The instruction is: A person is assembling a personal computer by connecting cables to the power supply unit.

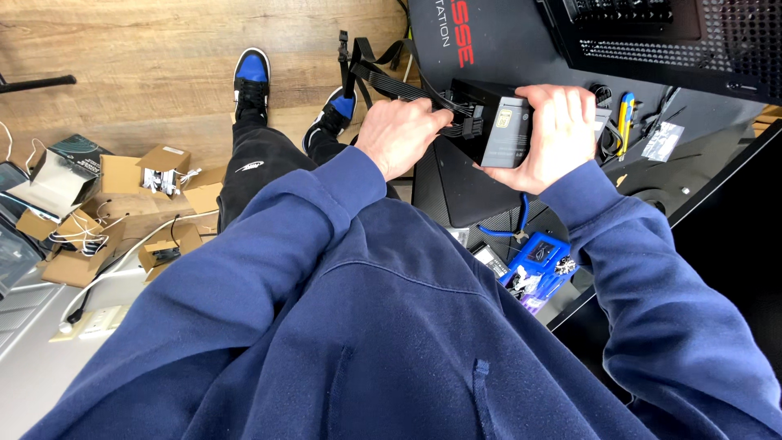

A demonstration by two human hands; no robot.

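A black box-shaped power supply unit (498,122) is held above the black desk mat (464,191). My right hand (552,134) wraps around its right side and grips it. My left hand (403,134) pinches a black cable connector (466,126) at the unit's left face. A flat black ribbon cable (383,77) runs from there up and to the left. Both arms are in navy blue sleeves.
A black computer case (676,41) stands at the upper right. A yellow-and-blue cutter (625,114), a clear plastic bag (661,140), blue pliers (513,232) and a blue packet (538,257) lie on the desk. Open cardboard boxes (122,204) litter the wooden floor at left.
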